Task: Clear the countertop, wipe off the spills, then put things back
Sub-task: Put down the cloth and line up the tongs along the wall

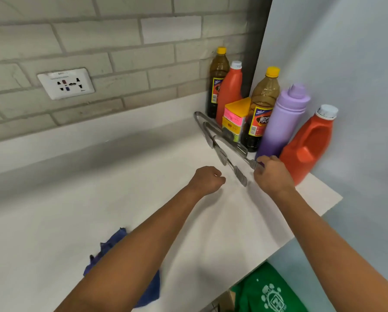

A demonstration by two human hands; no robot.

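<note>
The right hand (pixel 273 174) pinches the tongs (pixel 222 143) beside the bottles (pixel 265 109); the left hand (pixel 207 180) is curled, holding nothing. The counter (pixel 98 199) looks wiped, cloth (pixel 120 266) idle, so putting back seems nearly finished.

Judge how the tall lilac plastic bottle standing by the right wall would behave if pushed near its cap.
The tall lilac plastic bottle stands upright, tall for its base, so a high push would probably tip it. The orange plastic jug and the brown bottle with the yellow cap stand close beside it and might catch it. Its smooth round body would likely roll once down.
</note>
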